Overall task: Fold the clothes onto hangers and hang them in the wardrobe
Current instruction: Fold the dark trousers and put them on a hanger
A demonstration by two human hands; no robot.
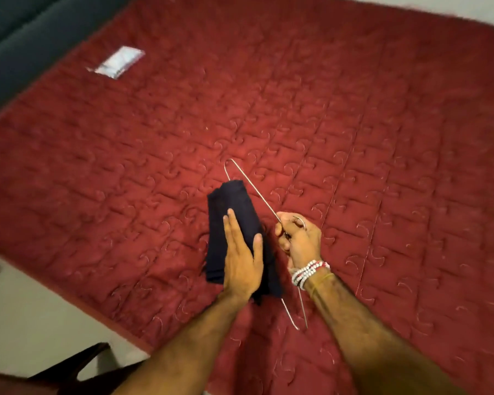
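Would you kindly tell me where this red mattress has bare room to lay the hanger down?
The mattress is bare beyond the hanger, across its far and right parts, and between the white packet and the dark cloth. Crowded only around the left hand and right hand.

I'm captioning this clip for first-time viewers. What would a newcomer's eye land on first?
The red quilted mattress fills nearly the whole view. Near its lower middle, a dark folded cloth is draped on a thin metal wire hanger; the left hand lies flat on the cloth while the right hand grips the hanger by its hook. A small white packet lies on the mattress at the upper left.
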